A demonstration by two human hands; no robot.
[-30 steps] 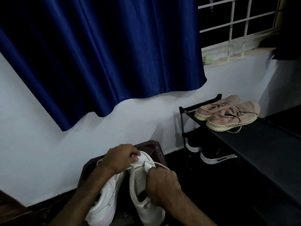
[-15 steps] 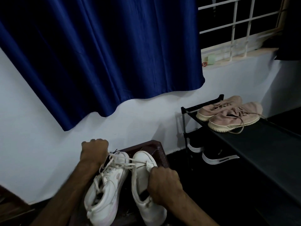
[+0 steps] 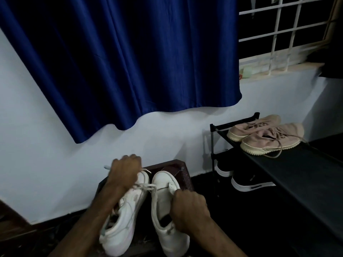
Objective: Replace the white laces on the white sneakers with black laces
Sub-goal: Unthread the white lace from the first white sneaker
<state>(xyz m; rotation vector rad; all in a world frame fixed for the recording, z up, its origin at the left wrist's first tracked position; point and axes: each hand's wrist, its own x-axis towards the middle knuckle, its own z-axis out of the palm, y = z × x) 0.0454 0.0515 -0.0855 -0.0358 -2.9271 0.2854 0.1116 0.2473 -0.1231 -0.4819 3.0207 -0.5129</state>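
Note:
Two white sneakers stand side by side on a dark brown stool (image 3: 181, 166) near the wall. My left hand (image 3: 125, 171) is over the toe of the left sneaker (image 3: 123, 219) and grips a white lace (image 3: 146, 187) that runs across to the right sneaker (image 3: 163, 184). A lace tip pokes out to the left of that fist. My right hand (image 3: 189, 206) grips the right sneaker at its tongue and opening, holding it down. No black laces are in view.
A black shoe rack (image 3: 289, 169) stands to the right, with a pair of pink sneakers (image 3: 267, 136) on top and black shoes (image 3: 246, 182) on the lower shelf. A blue curtain (image 3: 120, 58) hangs over the white wall. Barred window at upper right.
My left hand first pulled the white lace away to the left from the right sneaker, then moved back rightward and up over the left sneaker's toe. My right hand stayed on the right sneaker.

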